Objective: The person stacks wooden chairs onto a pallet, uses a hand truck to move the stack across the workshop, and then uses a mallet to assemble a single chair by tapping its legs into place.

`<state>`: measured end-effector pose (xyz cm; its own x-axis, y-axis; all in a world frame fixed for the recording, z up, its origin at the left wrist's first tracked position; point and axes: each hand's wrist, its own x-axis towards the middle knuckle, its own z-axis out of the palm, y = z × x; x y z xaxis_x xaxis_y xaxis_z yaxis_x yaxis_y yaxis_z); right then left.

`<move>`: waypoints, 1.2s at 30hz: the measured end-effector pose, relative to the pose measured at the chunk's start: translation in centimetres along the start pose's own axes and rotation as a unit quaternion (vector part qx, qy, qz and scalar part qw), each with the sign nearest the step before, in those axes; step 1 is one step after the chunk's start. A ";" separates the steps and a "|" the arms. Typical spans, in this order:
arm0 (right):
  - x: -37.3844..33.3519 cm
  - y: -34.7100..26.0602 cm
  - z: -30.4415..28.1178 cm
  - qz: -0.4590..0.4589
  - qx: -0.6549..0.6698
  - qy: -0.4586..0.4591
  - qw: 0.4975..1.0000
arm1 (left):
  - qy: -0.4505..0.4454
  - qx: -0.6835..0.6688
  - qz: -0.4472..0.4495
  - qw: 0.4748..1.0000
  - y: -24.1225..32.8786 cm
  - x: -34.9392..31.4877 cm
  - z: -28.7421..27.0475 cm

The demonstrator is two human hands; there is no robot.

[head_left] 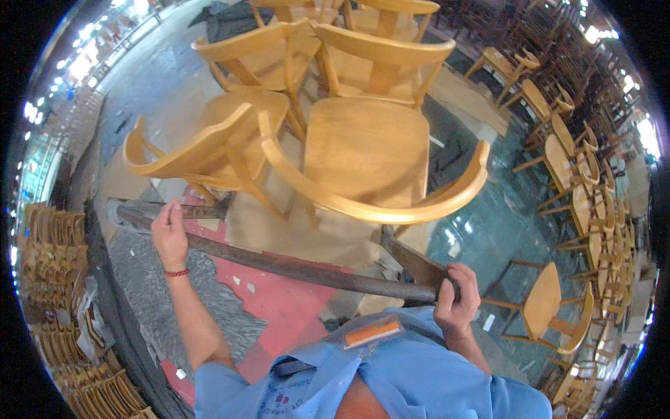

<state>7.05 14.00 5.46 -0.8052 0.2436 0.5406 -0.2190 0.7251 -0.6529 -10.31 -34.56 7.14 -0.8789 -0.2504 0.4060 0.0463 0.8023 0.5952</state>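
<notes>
Dark bar (307, 271) spans crosswise in front of you, along the near edge of the brown sheet (262, 227). Your right hand (457, 297) is curled round its right end; your left hand (169, 234) lies across it near the left end (can't tell if those fingers close underneath). Wide spacing probably gives you even leverage and stops the bar twisting. Dark bracket (415, 260) meets it by your right hand, likely tying it to whatever sits under the chairs.

Past the bar, the near-right chair (366, 150) and the near-left chair (230, 150) are at the sheet's near edge, backrests toward you. More chairs sit behind, packed close, presumably to save room. Pink sheet (279, 297) and grey sheet (174, 286) are below the bar. Far right: lone chair (544, 300), then a chair row (558, 160).
</notes>
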 end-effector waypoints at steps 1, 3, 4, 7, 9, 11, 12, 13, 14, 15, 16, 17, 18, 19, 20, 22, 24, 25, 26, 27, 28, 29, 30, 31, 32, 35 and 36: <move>0.2 0.4 -0.3 0.001 -0.004 -0.001 1.000 | 0.006 0.000 -0.005 1.000 0.4 -0.1 0.4; 1.5 1.2 -0.6 -0.009 -0.003 0.007 1.000 | 0.021 -0.007 -0.008 1.000 1.8 0.4 1.0; 2.2 1.5 -0.9 -0.022 -0.015 0.017 1.000 | 0.021 -0.014 -0.009 1.000 2.4 0.4 1.6; 4.2 3.6 -1.4 -0.048 -0.015 0.029 0.998 | -0.001 -0.044 -0.020 0.999 3.4 1.1 2.9; 5.3 5.0 -1.7 -0.044 -0.019 0.042 0.998 | -0.018 -0.071 -0.002 0.997 1.9 1.9 3.0; 7.1 6.8 -2.0 -0.038 -0.011 0.055 0.998 | 0.010 -0.065 -0.020 0.998 0.1 3.9 2.8; 8.2 7.7 -2.3 -0.036 -0.012 0.057 0.998 | 0.024 -0.059 -0.028 0.998 -0.7 5.0 2.5; 9.4 8.7 -2.3 -0.044 -0.006 0.068 0.997 | 0.052 -0.044 -0.031 0.997 -1.3 6.1 2.4; 10.6 9.7 -2.4 -0.052 0.003 0.079 0.996 | 0.081 -0.026 -0.031 0.996 -1.6 7.2 2.3; 11.6 10.8 -2.5 -0.057 0.004 0.093 0.994 | 0.105 -0.014 -0.030 0.994 -1.2 8.1 3.1; 12.7 12.1 -2.5 -0.083 0.022 0.110 0.990 | 0.094 -0.011 -0.031 0.995 -0.7 8.7 3.8; 14.0 13.4 -2.4 -0.091 0.033 0.119 0.988 | 0.080 -0.007 -0.033 0.996 0.1 9.4 4.8; 15.3 14.4 -2.5 -0.100 0.047 0.127 0.986 | 0.069 -0.001 -0.035 0.997 0.9 9.9 5.5; 16.6 15.4 -2.5 -0.109 0.062 0.136 0.983 | 0.069 0.001 -0.033 0.997 1.8 10.5 6.2; 18.1 16.7 -2.5 -0.113 0.068 0.144 0.981 | 0.071 0.006 -0.033 0.997 2.8 11.2 6.7; 20.7 18.4 -2.4 -0.126 0.069 0.151 0.978 | 0.085 0.017 -0.037 0.996 4.8 10.9 8.8; 24.2 20.7 -2.7 -0.129 0.074 0.151 0.977 | 0.078 0.009 -0.041 0.996 6.0 12.3 9.3; 26.0 22.5 -2.8 -0.127 0.076 0.153 0.977 | 0.071 0.007 -0.040 0.997 7.4 13.5 9.9; 27.1 23.9 -3.0 -0.110 0.076 0.149 0.980 | 0.059 0.016 -0.041 0.997 8.6 14.2 11.4; 28.5 25.4 -2.9 -0.105 0.080 0.146 0.980 | 0.058 0.021 -0.043 0.997 9.6 14.5 13.0; 30.0 26.9 -2.7 -0.099 0.086 0.142 0.981 | 0.056 0.027 -0.046 0.997 10.7 15.0 14.6; 30.9 27.0 -2.4 -0.098 0.085 0.139 0.982 | 0.056 0.033 -0.062 0.996 10.8 13.7 14.6; 32.5 27.9 -2.3 -0.091 0.083 0.144 0.982 | 0.054 0.040 -0.069 0.995 11.8 14.1 15.7; 35.0 30.6 -2.3 -0.070 0.078 0.164 0.981 | 0.041 0.049 -0.057 0.996 14.8 17.1 18.8; 36.1 30.4 -1.8 -0.066 0.063 0.152 0.984 | 0.045 0.083 -0.077 0.993 14.8 15.8 18.5; 41.2 34.7 -0.8 -0.034 0.104 0.165 0.980 | 0.040 0.139 -0.095 0.985 18.6 18.5 23.0; 43.1 35.9 -0.6 -0.041 0.074 0.165 0.983 | 0.042 0.137 -0.105 0.984 19.4 19.1 24.3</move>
<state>-35.14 50.92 5.64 -0.5640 0.4012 0.7218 -0.3733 0.6558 -0.6562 -37.70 -10.62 9.56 -0.8124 -0.4610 0.3571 -0.2720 0.8413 0.4671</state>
